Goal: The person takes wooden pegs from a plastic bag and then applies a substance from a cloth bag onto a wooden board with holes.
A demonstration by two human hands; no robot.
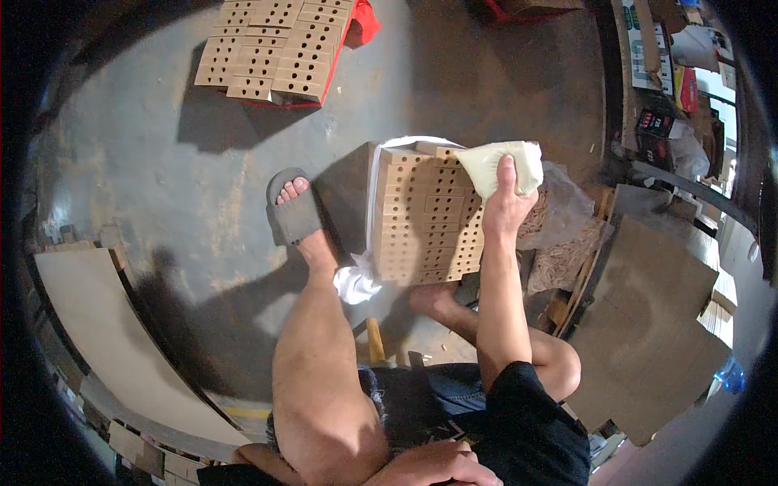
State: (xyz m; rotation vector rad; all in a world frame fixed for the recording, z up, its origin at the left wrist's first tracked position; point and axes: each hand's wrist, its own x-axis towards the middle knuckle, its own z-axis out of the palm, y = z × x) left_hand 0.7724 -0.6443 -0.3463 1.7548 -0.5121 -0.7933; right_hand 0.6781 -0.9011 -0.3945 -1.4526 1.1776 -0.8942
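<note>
My right hand [509, 198] is closed around a soft, cream-coloured filled bag [502, 162], thumb on top. The bag's narrowed corner points left, over the upper right part of a stack of drilled wooden blocks [405, 219]. Rows of dark round holes show on the blocks' upward faces. White wrapping [374, 186] runs along the stack's left and far sides, with a bunched end [356, 283] at the near left corner. Low at the lower edge, close to my body, my left hand [442, 467] rests with its fingers loosely stretched out and nothing visible in it.
Another stack of drilled blocks [271, 49] with red wrapping stands at the far left. Clear plastic and many small wooden dowels [559, 251] lie right of the near stack. My sandalled foot [293, 202] is at its left. Cardboard [648, 316] lies right; a pale board [138, 340] lies left.
</note>
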